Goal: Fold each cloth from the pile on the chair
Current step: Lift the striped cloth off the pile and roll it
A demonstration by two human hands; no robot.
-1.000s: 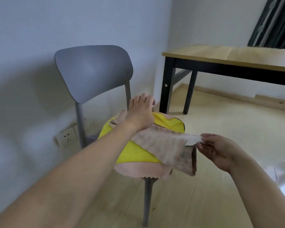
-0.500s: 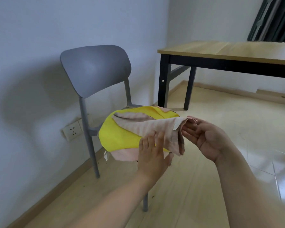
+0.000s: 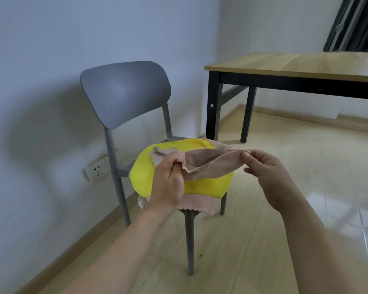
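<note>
A grey chair [image 3: 125, 92] stands against the wall with a pile of cloths on its seat. On top of the pile lies a yellow cloth [image 3: 206, 184], with a pink cloth [image 3: 197, 205] under it hanging over the front edge. A beige cloth [image 3: 212, 163] is stretched just above the yellow one between my two hands. My left hand [image 3: 168, 181] grips its left end in closed fingers. My right hand [image 3: 261, 166] pinches its right corner between thumb and fingers.
A wooden table [image 3: 295, 64] with black legs stands behind and to the right of the chair. A wall socket [image 3: 97, 169] sits low on the wall by the chair's rear leg. Dark curtains [image 3: 355, 24] hang at the top right. Open floor lies in front.
My left hand came off the pile, moved toward me and closed on the beige cloth's left end. The cloth now hangs stretched between both hands instead of draping over the pile.
</note>
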